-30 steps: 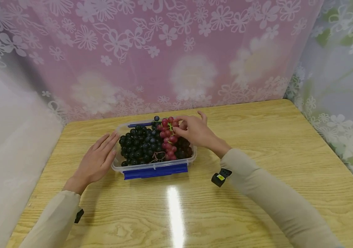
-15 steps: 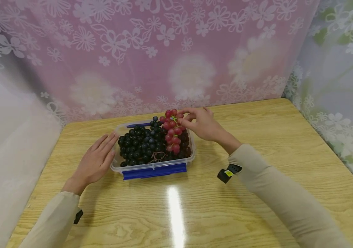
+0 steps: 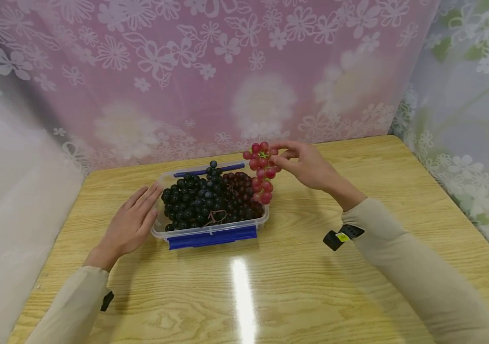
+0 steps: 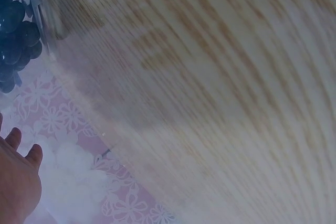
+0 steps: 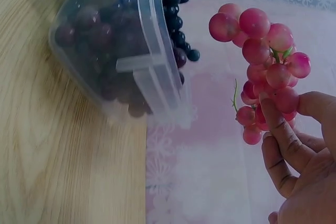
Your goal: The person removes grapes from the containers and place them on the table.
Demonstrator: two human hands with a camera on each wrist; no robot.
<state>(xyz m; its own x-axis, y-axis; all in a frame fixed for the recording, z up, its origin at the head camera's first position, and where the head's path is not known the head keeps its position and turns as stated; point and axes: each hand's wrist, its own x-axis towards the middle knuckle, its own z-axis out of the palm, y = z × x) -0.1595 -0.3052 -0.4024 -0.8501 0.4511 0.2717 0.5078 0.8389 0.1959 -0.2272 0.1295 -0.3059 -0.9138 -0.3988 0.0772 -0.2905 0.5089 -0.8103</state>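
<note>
Take the clear plastic box (image 3: 158, 234) as the middle of a clock face, twelve o'clock lying away from the person. Toward two o'clock, the right hand (image 3: 306, 165) pinches a bunch of red grapes (image 3: 261, 173) between thumb and fingers, near its top, where a bright green stem shows. The grip is narrow, parted only by the fruit between. The right wrist view shows the remaining fingers bent below the pinch, and a visible gap between bunch and box. From the head view, the bunch hangs downward, overlapping the box's rim at about two to three o'clock.

The left hand (image 3: 130, 224) grips nothing: its fingers are straight and close together, lying along the box's nine o'clock end, apparently touching it. How firmly they press, I cannot tell.

Inside the box, black grapes (image 3: 184, 198) are heaped toward nine o'clock, with a few standing higher toward twelve; dark red grapes (image 3: 238, 186) lie toward three. A blue latch (image 3: 212, 238) runs along the six o'clock side. The box rests on a wood-grain table (image 3: 313, 286), and a pink floral curtain (image 3: 266, 38) hangs beyond at twelve o'clock.
</note>
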